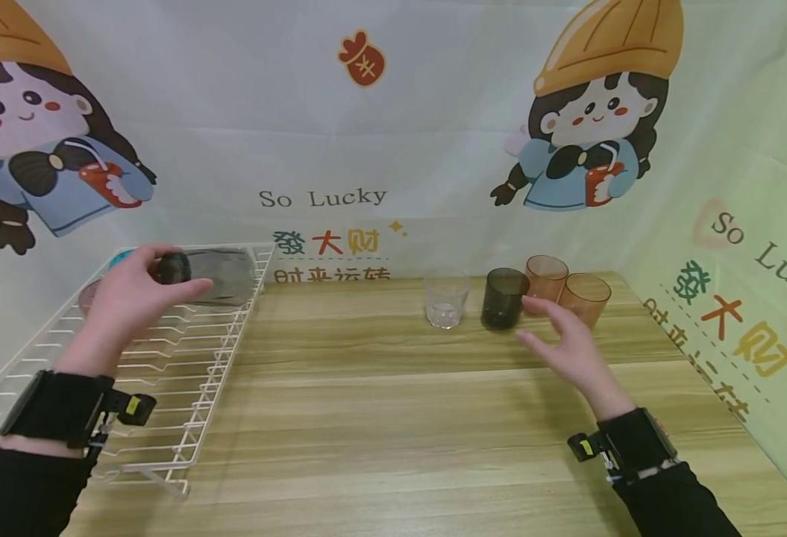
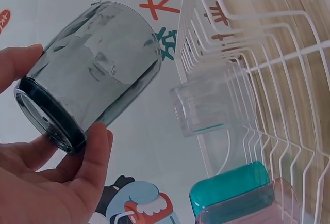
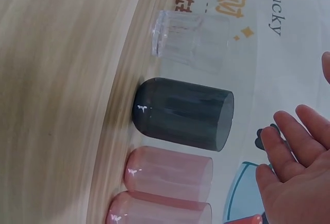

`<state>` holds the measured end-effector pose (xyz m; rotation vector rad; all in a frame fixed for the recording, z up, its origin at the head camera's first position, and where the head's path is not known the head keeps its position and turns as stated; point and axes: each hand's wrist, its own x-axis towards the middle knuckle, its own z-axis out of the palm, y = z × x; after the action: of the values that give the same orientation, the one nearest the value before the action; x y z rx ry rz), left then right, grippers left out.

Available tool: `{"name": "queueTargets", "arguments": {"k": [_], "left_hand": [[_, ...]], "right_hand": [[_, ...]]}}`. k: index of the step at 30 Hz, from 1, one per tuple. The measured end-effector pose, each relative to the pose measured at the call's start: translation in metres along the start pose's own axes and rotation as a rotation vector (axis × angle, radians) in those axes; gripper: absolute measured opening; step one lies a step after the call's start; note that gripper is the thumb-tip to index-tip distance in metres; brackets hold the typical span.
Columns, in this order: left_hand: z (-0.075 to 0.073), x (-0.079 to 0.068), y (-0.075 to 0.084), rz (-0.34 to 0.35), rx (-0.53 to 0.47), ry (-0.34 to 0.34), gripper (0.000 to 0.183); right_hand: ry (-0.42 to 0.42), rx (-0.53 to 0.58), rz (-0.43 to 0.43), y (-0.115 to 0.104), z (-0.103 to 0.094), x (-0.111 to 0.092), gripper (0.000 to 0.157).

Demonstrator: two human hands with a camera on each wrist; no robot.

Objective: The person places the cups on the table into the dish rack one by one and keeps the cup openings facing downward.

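Over the white wire rack [image 1: 185,395], my left hand [image 1: 131,291] holds a grey see-through cup [image 2: 103,64] by its thick base, thumb on one side and fingers on the other. The cup lies tilted onto its side in the head view. My right hand [image 1: 564,350] is near a dark grey cup [image 1: 504,298] standing upright on the table, its fingers spread and relaxed with nothing in them. In the right wrist view that hand [image 3: 304,172] appears beyond the rims of the cups.
A clear glass [image 1: 445,302] stands left of the dark cup, and two pinkish-orange cups [image 1: 546,276] stand behind and right of it. In the rack are a clear cup [image 2: 211,100], a teal cup [image 2: 229,185] and a pink cup [image 2: 258,208]. A printed cloth [image 1: 433,149] hangs behind.
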<state>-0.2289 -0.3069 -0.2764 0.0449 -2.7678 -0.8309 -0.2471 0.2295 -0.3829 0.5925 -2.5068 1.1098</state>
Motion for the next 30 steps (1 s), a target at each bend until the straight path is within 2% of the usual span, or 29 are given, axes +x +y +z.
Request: {"name": "queueTargets", "arguments": {"k": [8,19,30], "left_hand": [[-0.003,0.006,-0.011,-0.010,0.090,0.018,0.091],[-0.003,0.012,-0.025,-0.011,0.196,0.000,0.087],[0.009,0.021,-0.037,-0.046,0.198,-0.038,0.093]], "right_hand": [[-0.018,-0.013,0.022,-0.001,-0.006,0.007,0.054],[-0.024,-0.041,0.040,-0.005,-0.010,0.011,0.054],[-0.014,-0.117,-0.014,0.004,-0.007,0.020,0.056]]}}
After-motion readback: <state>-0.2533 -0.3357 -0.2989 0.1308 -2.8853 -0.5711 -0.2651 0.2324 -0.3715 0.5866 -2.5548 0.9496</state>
